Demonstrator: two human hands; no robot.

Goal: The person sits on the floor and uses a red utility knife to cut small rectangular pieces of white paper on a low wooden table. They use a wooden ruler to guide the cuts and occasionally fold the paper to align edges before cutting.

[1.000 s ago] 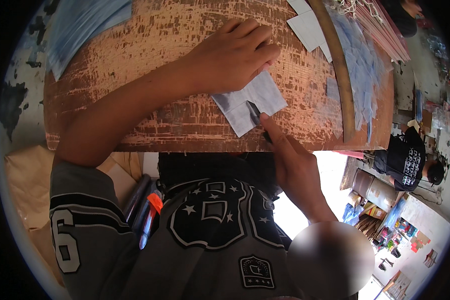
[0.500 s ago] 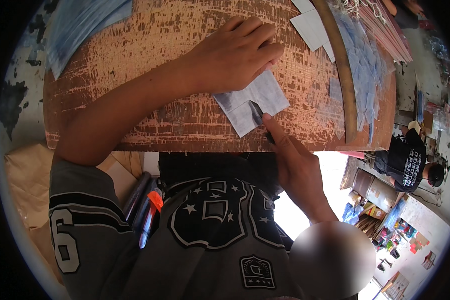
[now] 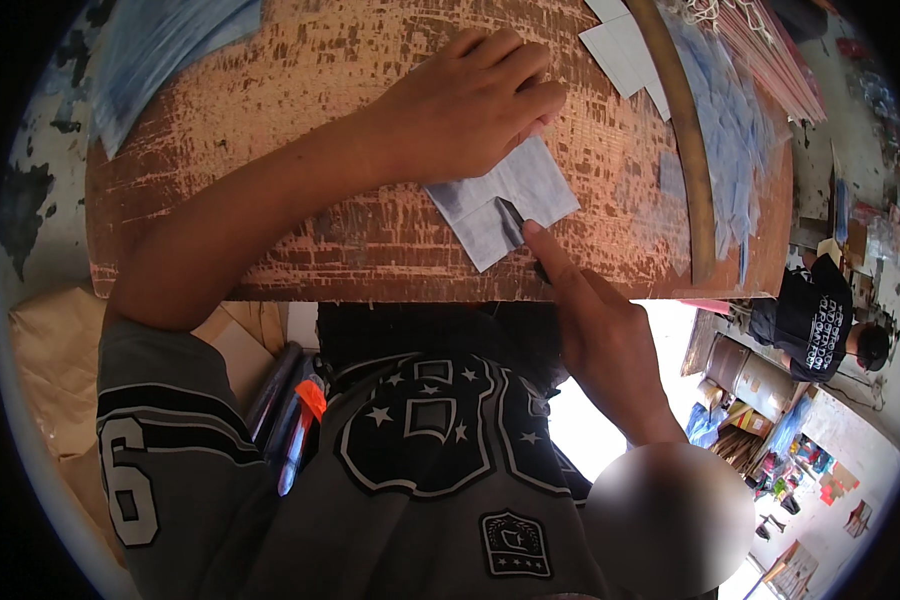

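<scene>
A pale grey sheet piece, with a cut line or edge across it, lies near the table's front edge. My left hand rests on its far part, fingers curled and closed, holding it down; the fingertips are mostly hidden beneath the hand. From the near right, my right hand grips a knife. Its index finger stretches along the top of the dark blade, whose tip touches the sheet near its middle. Most of the knife's handle is hidden under the hand.
The worn wooden table has a scored surface. A curved-looking wooden strip lies at right, beside white cards and bluish plastic pieces. Bluish plastic sheets lie far left. A person in black is off to the right.
My right hand and wrist have shifted slightly to the right, with the knife tip still on the sheet. My left hand stays almost in place.
</scene>
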